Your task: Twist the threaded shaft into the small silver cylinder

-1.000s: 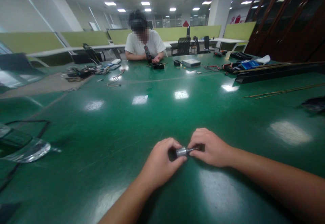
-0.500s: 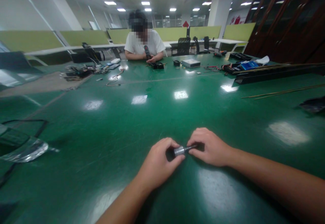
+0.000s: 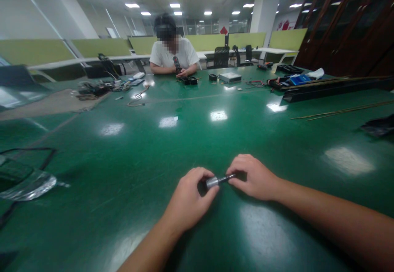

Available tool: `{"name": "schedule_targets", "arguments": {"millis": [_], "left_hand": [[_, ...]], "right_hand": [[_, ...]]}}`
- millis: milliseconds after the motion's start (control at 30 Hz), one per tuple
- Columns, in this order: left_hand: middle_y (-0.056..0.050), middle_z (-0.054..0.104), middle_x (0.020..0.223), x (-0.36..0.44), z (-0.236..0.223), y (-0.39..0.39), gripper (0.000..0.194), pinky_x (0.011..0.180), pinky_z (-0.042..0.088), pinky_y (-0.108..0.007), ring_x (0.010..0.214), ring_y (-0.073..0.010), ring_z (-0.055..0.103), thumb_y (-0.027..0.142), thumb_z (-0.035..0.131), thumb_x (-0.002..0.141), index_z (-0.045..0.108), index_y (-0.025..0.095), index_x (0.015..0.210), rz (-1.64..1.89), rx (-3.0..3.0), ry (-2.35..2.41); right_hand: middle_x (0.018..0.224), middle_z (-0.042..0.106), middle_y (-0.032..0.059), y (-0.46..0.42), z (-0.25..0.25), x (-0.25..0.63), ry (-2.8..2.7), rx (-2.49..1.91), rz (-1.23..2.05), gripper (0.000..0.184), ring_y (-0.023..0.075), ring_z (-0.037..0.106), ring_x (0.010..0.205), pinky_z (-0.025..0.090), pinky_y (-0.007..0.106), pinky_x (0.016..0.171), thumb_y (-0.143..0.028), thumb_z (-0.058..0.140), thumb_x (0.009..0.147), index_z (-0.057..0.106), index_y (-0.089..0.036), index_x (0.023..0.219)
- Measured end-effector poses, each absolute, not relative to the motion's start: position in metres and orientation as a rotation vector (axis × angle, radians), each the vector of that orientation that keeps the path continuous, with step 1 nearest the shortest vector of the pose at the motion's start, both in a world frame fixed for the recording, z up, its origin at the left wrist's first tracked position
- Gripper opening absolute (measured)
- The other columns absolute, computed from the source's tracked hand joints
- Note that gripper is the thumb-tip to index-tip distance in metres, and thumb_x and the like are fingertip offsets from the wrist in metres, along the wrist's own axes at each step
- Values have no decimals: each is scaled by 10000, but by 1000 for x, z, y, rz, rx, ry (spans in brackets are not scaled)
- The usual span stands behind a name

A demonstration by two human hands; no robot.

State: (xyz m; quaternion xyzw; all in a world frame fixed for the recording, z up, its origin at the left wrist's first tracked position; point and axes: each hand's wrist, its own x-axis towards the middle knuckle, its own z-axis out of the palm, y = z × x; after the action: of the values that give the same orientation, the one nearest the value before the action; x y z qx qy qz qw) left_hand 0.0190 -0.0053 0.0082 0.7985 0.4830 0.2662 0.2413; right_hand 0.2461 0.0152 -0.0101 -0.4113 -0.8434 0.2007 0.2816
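Ceiling-lit, glare on tabletop (image 3: 141,144), edges stretched

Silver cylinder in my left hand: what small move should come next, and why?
I'd probably close the right hand more firmly on the thin shaft: its fingertips seem to meet only the shaft's far end, while the left hand grips the silver cylinder.

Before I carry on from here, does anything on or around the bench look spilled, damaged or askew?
Nothing looks spilled or damaged. The silver cylinder sits between both hands; only the cluttered pile at the far left looks untidy, its parts heaped together.
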Motion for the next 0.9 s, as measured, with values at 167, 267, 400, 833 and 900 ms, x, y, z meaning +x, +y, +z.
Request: {"name": "schedule_targets", "arguments": {"millis": [167,267,400,833,900], "left_hand": [[-33,671,922,18,7,-5,105,785,474,-338,865,-211,620,226,638,848,644,206,951,717,2190,1360],[-43,672,937,16,7,-5,114,801,477,-349,879,-217,619,237,627,861,645,203,968,717,2212,1365],[-50,671,944,15,8,-6,117,806,478,-355,880,-220,619,244,611,878,643,201,982,712,2234,1365],[-47,674,939,15,10,-6,111,803,478,-358,877,-222,620,252,620,872,652,195,962,710,2219,1398],[-47,674,941,14,11,-6,109,810,476,-360,884,-222,619,244,617,873,651,194,964,710,2210,1397]], "right_hand": [[846,691,15,16,-11,247,-2244,-1136,525,78,193,590,846,404,364,834,-180,700,805,699,-218,873],[848,692,15,16,-10,247,-2241,-1140,515,78,188,592,844,405,362,833,-183,704,803,699,-216,874],[846,692,15,16,-9,248,-2241,-1161,507,77,188,593,847,406,364,837,-190,705,805,700,-219,877],[860,689,29,20,-6,255,-2214,-1381,378,107,207,572,865,412,367,813,-153,691,766,701,-215,852],[853,688,28,20,-6,255,-2220,-1363,391,102,204,572,855,413,365,809,-154,694,763,703,-215,845]]}}
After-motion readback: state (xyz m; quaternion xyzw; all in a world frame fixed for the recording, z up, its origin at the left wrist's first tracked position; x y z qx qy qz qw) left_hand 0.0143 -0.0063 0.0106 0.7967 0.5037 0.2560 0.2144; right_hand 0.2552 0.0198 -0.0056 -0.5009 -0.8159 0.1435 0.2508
